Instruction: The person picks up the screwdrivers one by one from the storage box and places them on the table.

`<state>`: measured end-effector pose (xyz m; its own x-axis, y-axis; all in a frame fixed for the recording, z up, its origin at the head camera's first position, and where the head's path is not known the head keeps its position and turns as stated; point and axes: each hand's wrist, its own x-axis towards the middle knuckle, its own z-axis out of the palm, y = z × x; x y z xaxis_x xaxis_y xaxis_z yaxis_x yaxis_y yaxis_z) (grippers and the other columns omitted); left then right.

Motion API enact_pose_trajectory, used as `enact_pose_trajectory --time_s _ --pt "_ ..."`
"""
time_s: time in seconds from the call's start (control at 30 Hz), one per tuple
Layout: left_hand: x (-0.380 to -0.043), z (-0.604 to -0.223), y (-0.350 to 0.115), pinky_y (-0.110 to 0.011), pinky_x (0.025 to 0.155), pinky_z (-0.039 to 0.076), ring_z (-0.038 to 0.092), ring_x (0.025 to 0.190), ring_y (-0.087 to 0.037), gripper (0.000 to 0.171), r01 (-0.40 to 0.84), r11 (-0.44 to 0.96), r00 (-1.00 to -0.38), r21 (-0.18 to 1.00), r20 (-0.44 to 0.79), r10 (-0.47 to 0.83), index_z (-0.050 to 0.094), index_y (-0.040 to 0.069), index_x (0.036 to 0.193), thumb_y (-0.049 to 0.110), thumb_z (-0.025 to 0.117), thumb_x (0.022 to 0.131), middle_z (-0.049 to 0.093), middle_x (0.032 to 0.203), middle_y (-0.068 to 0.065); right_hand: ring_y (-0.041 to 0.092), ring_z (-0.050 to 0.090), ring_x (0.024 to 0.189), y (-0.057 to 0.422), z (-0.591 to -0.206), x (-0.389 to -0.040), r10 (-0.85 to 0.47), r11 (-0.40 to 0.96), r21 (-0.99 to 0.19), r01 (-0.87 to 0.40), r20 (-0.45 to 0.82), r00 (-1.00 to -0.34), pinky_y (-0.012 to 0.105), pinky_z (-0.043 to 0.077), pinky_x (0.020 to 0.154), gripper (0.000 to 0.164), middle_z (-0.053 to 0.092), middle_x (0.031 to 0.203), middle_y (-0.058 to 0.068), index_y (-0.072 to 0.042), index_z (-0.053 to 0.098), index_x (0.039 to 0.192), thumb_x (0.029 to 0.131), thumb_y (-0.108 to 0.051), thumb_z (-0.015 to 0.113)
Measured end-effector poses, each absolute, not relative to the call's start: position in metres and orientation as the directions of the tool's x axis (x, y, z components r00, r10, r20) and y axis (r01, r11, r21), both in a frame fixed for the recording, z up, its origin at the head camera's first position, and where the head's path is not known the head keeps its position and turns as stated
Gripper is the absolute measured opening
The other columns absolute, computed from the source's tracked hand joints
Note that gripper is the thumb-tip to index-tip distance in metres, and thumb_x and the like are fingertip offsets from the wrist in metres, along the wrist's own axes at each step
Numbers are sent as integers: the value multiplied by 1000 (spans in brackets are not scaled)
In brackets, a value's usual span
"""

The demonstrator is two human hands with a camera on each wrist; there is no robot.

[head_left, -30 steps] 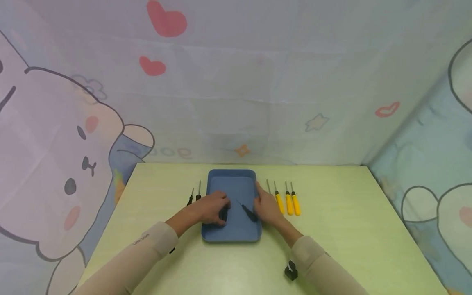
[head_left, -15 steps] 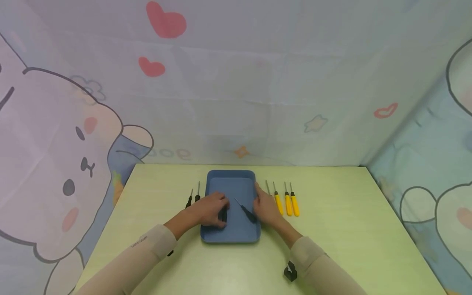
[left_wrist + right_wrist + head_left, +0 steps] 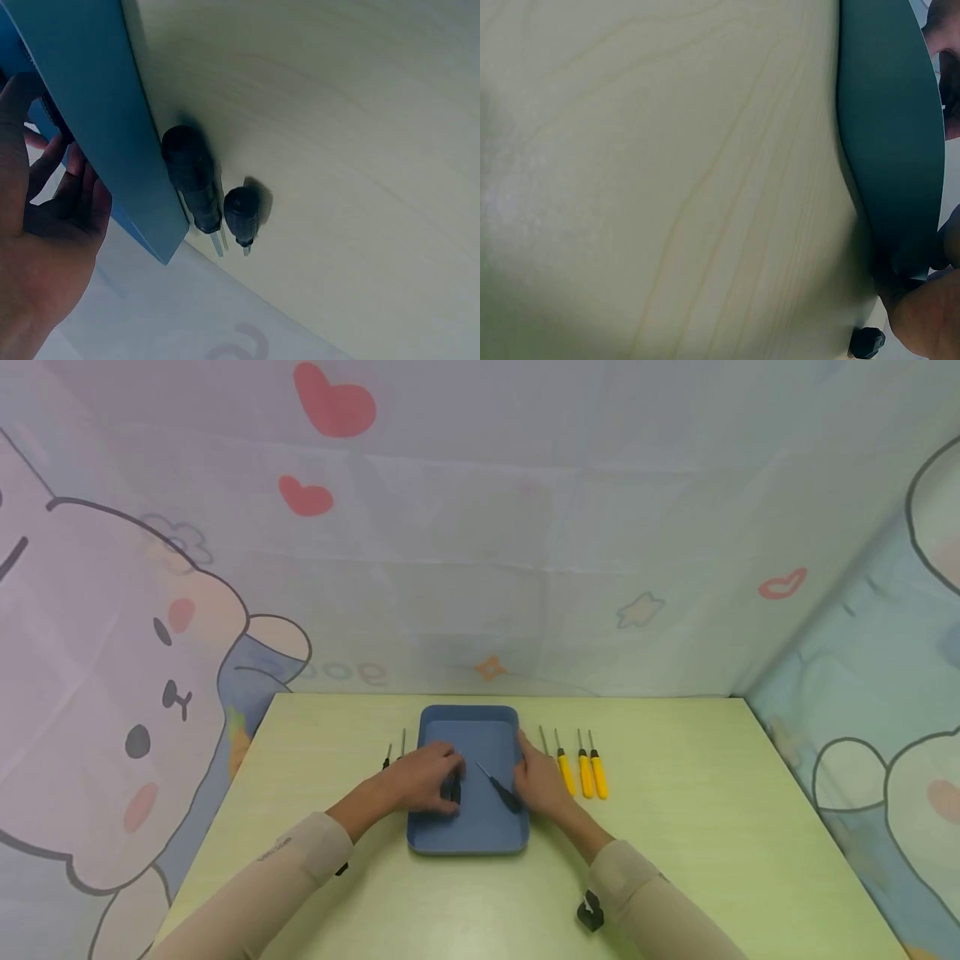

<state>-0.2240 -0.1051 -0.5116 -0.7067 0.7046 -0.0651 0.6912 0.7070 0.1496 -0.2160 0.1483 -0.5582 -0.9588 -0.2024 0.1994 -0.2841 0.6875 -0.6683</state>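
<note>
A blue tray (image 3: 468, 842) lies on the table. My left hand (image 3: 422, 777) reaches over its left wall and holds a black screwdriver handle (image 3: 456, 788) between thumb and fingers; the rest of that tool is hidden. To the right of it, a black-handled screwdriver (image 3: 506, 794) lies slanted on the tray floor. My right hand (image 3: 542, 783) grips the tray's right rim. In the left wrist view, two black screwdrivers, one longer (image 3: 191, 176) and one shorter (image 3: 242, 215), lie on the table beside the tray's outer wall.
Several yellow-handled screwdrivers (image 3: 586, 775) lie right of the tray, one partly behind my right hand. A small black object (image 3: 591, 912) shows beside the right sleeve (image 3: 637, 893). A dark knob-like end (image 3: 868, 342) appears near the right hand. A printed cloth (image 3: 480, 568) hangs behind the table.
My left hand has shifted slightly toward the back of the tray, covering more of the black screwdrivers at the left. My right hand stays at the tray's rim.
</note>
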Motion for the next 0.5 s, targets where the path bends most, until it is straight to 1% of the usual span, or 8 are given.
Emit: enact_pose_trajectory --time_s 0.13,0.3,0.5 --pt "-225 -507 -110 -38 94 47 51 111 -19 58 685 707 -711 175 -54 702 63 15 120 52 79 78 55 116 0 11 38 47 149 -559 -215 -200 684 -670 -289 209 -957 28 40 47 59 43 64 2 5 36 150 93 -1 50" --pt "-225 -502 -116 -39 94 47 51 111 -21 57 677 700 -715 227 -22 699 64 12 119 47 82 78 56 115 -1 12 37 47 149 -559 -215 -210 682 -660 -316 237 -948 28 40 46 58 42 63 1 7 37 149 93 -1 49" --pt "-225 -500 -123 -40 94 47 51 113 -22 57 669 699 -723 254 4 690 65 11 119 47 81 78 56 114 0 11 37 46 149 -558 -215 -204 687 -663 -297 216 -955 28 39 46 59 43 63 2 6 36 150 93 0 50"
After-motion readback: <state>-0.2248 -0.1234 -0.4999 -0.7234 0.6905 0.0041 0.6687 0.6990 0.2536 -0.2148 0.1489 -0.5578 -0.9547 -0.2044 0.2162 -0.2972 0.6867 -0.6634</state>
